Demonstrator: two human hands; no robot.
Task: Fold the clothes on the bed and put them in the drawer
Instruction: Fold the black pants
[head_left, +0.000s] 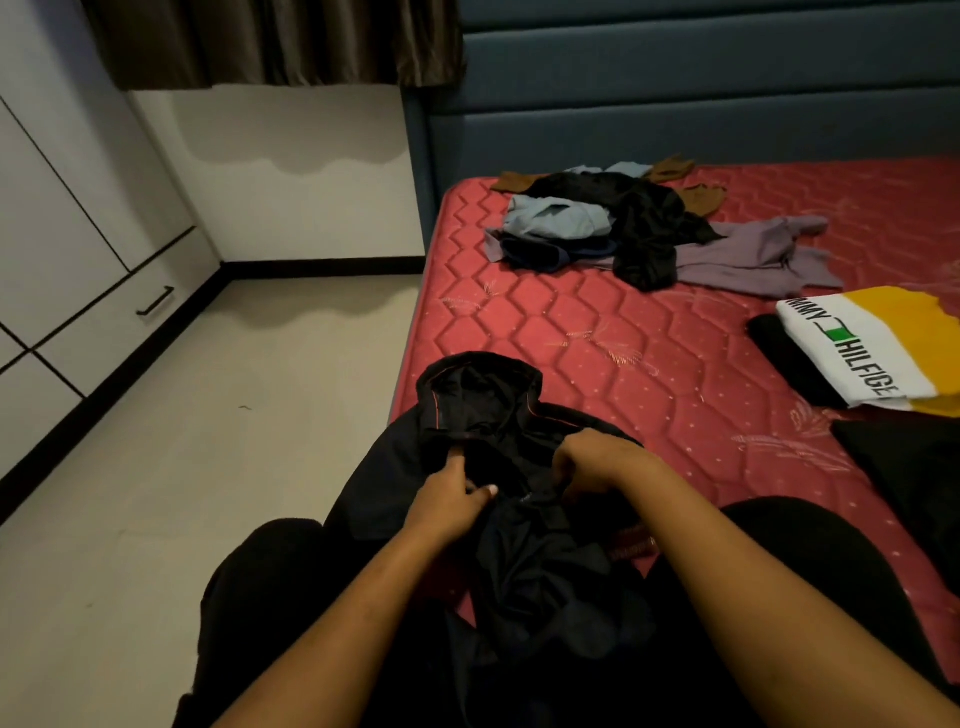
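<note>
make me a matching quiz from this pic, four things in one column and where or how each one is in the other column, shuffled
Things
1. black hooded jacket
2. white and yellow shirt
3. loose heap of clothes
4. drawer

Place or state
A. shut, low in the cabinet at the left
B. folded, on the mattress at the right
C. gripped by the left hand and the right hand
D. unfolded, near the headboard

Pairs: 1-C, 2-B, 3-D, 4-A
</note>
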